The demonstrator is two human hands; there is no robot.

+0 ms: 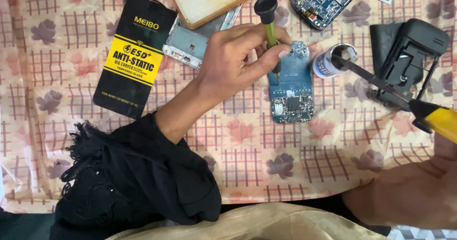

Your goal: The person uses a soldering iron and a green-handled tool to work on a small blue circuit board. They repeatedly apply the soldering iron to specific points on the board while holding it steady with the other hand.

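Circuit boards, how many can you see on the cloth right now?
2. One blue circuit board lies mid-cloth under the tip of the green screwdriver held by the left hand. The second circuit board sits at the top edge, partly cut off. Others may be hidden.

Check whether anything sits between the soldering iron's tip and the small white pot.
Nothing visible does. The soldering iron, held in the right hand, already has its tip at the open mouth of the small white pot. The left hand holds a screwdriver on the circuit board, off to the side.
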